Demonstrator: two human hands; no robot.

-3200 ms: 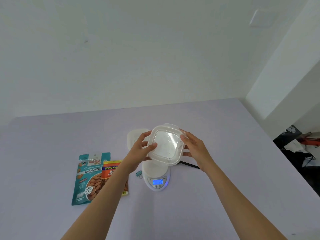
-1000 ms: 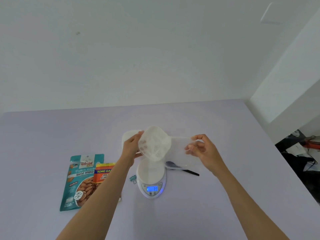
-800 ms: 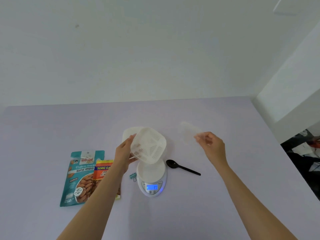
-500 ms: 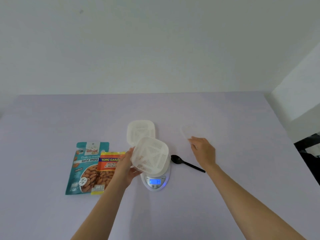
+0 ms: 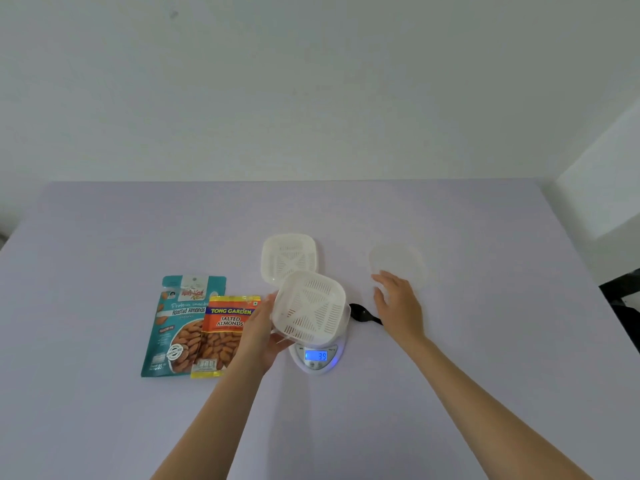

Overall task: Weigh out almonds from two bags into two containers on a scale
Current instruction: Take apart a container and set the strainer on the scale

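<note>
Left hand (image 5: 263,337): grip closed on the near-left edge of the held container (image 5: 308,311), thumb on the rim, fingers curled beneath.
Right hand (image 5: 398,306): grip slack, fingers straight and spread, holding nothing; fingertips at the near edge of the clear lid (image 5: 398,261), contact not certain.
Held container: white plastic, square with rounded corners, floor slotted like a strainer; tilted so its inside faces the camera, directly over the platform of the scale (image 5: 317,358). Whether it bears on the platform, I cannot tell.
Scale: small, white, rounded, blue lit display reading 39, at the middle of the tabletop (image 5: 104,237).
Second container (image 5: 289,256): same make, flat on the tabletop just beyond the held one.
Bags: teal roasted-almond pouch (image 5: 176,327) and orange salted-almond packet (image 5: 225,334), glossy film, lying flat, the packet overlapping the pouch's right side.
Key relation: the platform lies straight below the left grip, so seating looks like a short level-and-lower. Bags lie just left of the left hand, long axes running near to far, tops away; left hand is nearer them.
Spoon (image 5: 360,315): black plastic, bowl beside the scale, handle passing under the right hand, which is nearer it.
Stage, by judgement: container not yet seated; no almonds out.
</note>
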